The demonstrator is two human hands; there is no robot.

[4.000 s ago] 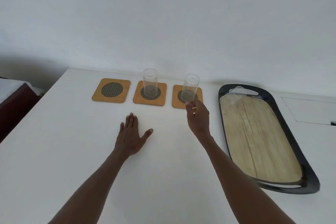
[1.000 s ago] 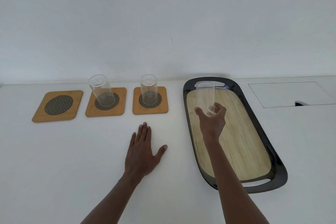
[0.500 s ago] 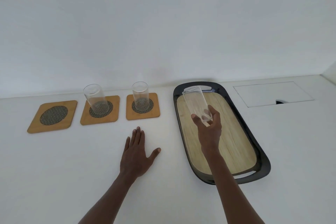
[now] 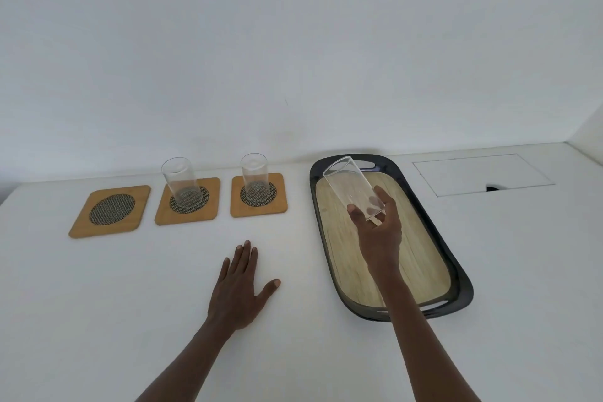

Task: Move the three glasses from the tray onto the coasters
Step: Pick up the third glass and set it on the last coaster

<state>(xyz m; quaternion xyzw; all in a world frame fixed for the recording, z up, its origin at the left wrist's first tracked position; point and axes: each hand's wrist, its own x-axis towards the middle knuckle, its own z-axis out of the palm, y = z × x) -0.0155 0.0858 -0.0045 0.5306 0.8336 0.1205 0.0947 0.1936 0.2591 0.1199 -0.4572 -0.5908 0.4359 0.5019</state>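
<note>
Over the tray: the right hand (image 4: 378, 232) held the third glass (image 4: 354, 192) by its base, lifted clear of the tray (image 4: 456, 271) and tilted, mouth leaning up and to the left
Right hand: fingers and thumb were closed round the lower end of the glass; fingertips showed through the clear wall
Left hand: the left hand (image 4: 239, 290) lay flat on the worktop (image 4: 98, 303), palm down, fingers spread, holding nothing, well apart from the right
Placed glasses: one glass (image 4: 181, 183) stood on the middle coaster (image 4: 187, 201), another glass (image 4: 254, 178) on the right coaster (image 4: 258, 194), both upright
Free coaster: the left coaster (image 4: 110, 210) was bare, the farthest of the three from the tray
Tray: no other glass stood on its wooden floor
Step in hand: by my reading, the last of three transfers, with the glass picked up and not yet carried across
Next move: it seemed to call for a sweep leftward passing in front of or above the two standing glasses without knocking them, righting the glass on the way, then setting its base on the mesh centre of the left coaster
Risk: a tilted, smooth glass held low could slip
</note>
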